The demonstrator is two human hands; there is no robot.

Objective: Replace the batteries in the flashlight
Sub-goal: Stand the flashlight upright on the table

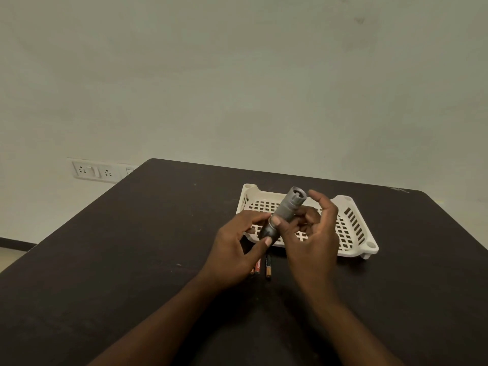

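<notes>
1. The left hand [237, 249], in the lower middle of the frame, grips the darker lower end of the flashlight [284, 213] between thumb and curled fingers.
2. The right hand [314, 233], just right of it, has its thumb on the flashlight's grey barrel, with the other fingers curled loosely behind it; the index finger is raised free near the top end.
3. The flashlight is held off the desk [132, 247], tilted with its upper end toward the upper right, in front of a white slotted basket [353, 225].
4. Batteries [264, 266] lie on the desk just below the hands, partly hidden by the left hand.
5. A wall socket plate [95, 171] sits at the left, beyond the desk edge.
</notes>
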